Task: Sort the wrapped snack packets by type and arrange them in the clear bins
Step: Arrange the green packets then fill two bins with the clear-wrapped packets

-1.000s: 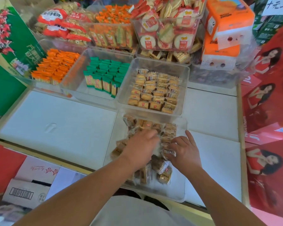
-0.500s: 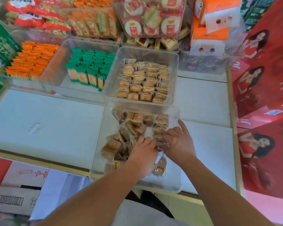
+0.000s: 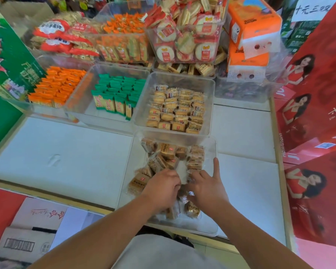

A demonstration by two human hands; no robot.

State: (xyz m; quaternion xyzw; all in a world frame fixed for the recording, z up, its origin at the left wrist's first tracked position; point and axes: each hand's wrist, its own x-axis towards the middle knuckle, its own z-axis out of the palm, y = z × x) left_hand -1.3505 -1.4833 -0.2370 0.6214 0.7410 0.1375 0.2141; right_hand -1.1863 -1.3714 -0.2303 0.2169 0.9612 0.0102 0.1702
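The near clear bin holds a loose heap of brown wrapped snack packets, plus a short upright row of packets along its right side. Both hands are inside this bin at its near half. My left hand has its fingers curled down onto packets in the heap. Close beside it, my right hand pinches packets with thumb and fingers while the little finger sticks out toward the bin's right wall. Behind stands a second clear bin with similar tan packets in neat rows.
Bins of green packets and orange packets sit to the left of the rear bin. Stacked bins of round crackers and orange tissue packs rise behind. Red cartons wall the right side. The white shelf top lies left.
Both hands have drawn back from the middle of the near bin toward its near half and come closer together. The packets in the heap have shifted.
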